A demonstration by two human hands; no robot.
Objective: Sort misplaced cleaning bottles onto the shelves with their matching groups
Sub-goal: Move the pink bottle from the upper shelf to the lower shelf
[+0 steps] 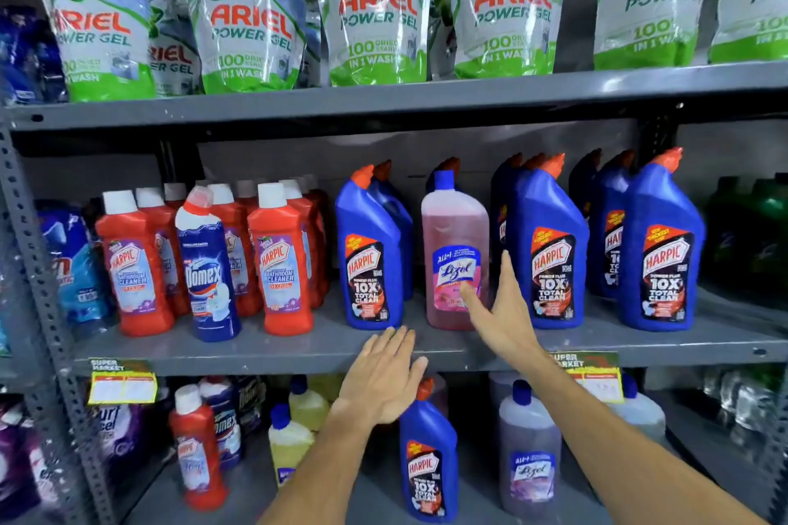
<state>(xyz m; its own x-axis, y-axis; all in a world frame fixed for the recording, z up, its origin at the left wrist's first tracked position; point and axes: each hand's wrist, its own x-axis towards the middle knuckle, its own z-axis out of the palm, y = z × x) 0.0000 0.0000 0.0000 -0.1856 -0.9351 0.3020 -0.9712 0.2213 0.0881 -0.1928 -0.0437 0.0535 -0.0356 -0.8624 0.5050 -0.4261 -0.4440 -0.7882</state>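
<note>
A pink Lizol bottle (454,243) with a blue cap stands on the middle shelf (298,347) among blue Harpic bottles (370,256). My right hand (499,307) is open, its fingers spread just in front of the Lizol bottle's lower right side. My left hand (381,375) is open and flat at the shelf's front edge, holding nothing. A blue and white Domex bottle (209,269) stands among the red Harpic bathroom cleaner bottles (279,260). On the lower shelf stand a blue Harpic bottle (428,465), a red Harpic bottle (198,448) and a purple Lizol bottle (531,456).
Ariel Power Gel pouches (375,9) fill the top shelf. More blue Harpic bottles (661,251) stand to the right, dark green bottles (750,234) beyond them. Yellow bottles (292,439) sit on the lower shelf. A grey perforated upright (38,269) frames the left side.
</note>
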